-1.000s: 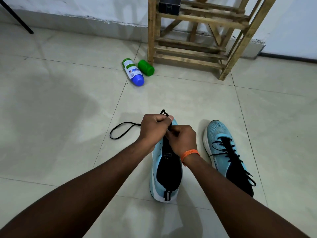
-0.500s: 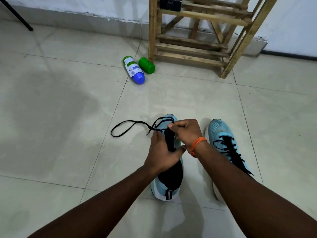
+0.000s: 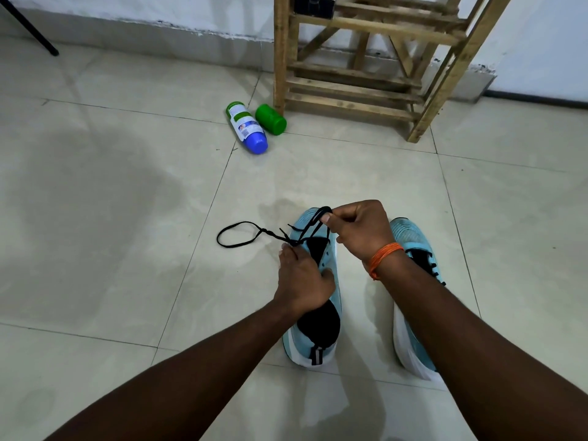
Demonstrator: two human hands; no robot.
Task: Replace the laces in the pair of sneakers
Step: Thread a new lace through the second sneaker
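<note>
Two light-blue sneakers with black tongues stand on the tiled floor, toes pointing away from me. The left sneaker [image 3: 331, 350] has no lace through most of its eyelets. My left hand [image 3: 302, 278] grips this shoe's upper over the tongue. My right hand [image 3: 359, 230] pinches a black lace [image 3: 235, 246] above the toe; the lace runs down to the front eyelets and trails left in a loop on the floor. The right sneaker [image 3: 413, 240] is laced in black and mostly hidden behind my right forearm.
A wooden rack [image 3: 366, 74] stands against the wall at the back. Beside its left leg lie a white bottle with a blue end [image 3: 246, 127] and a green cap [image 3: 270, 119]. A black rod [image 3: 28, 27] slants at the far left.
My left hand has slid back from the toe onto the shoe's middle. My right hand rose and pulled the lace up and to the right, shortening the loop on the floor.
</note>
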